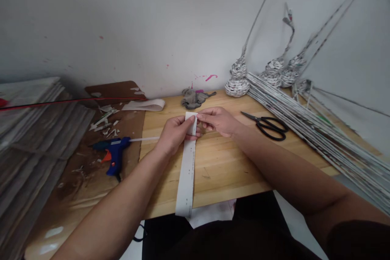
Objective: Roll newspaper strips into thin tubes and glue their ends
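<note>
A long white paper strip with faint print along one side runs from my hands down over the table's front edge. Its far end is pinched by my left hand, thumb on top and fingers underneath. My right hand meets the strip's right edge near that end, thumb and index finger closed on it. Black-handled scissors lie to the right of my right hand. Left of my left hand rests a blue glue gun with a clear glue stick poking from its back.
Rolled newspaper sticks are piled along the right side. Behind them stand several woven paper gourd shapes. A grey rag and a folded paper strip lie at the back. Newspaper stacks and paper scraps occupy the left.
</note>
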The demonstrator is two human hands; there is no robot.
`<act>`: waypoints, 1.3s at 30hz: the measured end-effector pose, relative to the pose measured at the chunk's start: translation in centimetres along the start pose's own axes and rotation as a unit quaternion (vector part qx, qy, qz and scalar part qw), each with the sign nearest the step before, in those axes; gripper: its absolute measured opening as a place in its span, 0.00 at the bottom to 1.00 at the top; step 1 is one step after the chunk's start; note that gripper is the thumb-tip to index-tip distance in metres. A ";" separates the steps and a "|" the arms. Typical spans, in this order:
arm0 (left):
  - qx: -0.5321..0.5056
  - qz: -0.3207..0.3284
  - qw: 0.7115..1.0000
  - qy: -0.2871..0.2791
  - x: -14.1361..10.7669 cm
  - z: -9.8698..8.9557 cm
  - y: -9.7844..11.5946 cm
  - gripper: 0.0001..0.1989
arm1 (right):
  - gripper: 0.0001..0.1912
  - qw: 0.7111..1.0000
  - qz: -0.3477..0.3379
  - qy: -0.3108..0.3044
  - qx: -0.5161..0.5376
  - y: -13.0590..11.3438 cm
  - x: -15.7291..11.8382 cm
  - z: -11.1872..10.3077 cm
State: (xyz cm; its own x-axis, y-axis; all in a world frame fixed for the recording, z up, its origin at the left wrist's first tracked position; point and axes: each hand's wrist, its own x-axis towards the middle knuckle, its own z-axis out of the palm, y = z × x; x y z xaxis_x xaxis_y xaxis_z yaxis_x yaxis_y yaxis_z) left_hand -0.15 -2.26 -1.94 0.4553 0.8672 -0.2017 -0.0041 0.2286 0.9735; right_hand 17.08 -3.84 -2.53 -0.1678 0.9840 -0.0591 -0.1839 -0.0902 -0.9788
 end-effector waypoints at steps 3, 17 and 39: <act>0.006 0.001 1.000 0.005 0.0 0.0 0.0 0.17 | 0.15 1.000 -0.005 0.008 -0.006 0.0 0.0 0.2; 0.072 0.032 0.997 0.008 0.0 -0.1 -0.4 0.18 | 0.14 0.999 -0.007 0.031 -0.031 0.0 0.0 0.3; 0.088 0.042 0.995 0.006 0.3 0.2 -1.0 0.20 | 0.15 0.997 0.001 0.076 -0.015 0.9 0.3 0.3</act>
State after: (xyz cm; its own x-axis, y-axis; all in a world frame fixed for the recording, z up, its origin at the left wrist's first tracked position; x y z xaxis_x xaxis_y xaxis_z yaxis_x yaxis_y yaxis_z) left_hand 0.17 -2.35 -2.94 0.4501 0.8849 -0.1194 0.1146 0.0754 0.9905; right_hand 16.61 -3.67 -3.34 -0.0185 0.9959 -0.0882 -0.1548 -0.0900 -0.9838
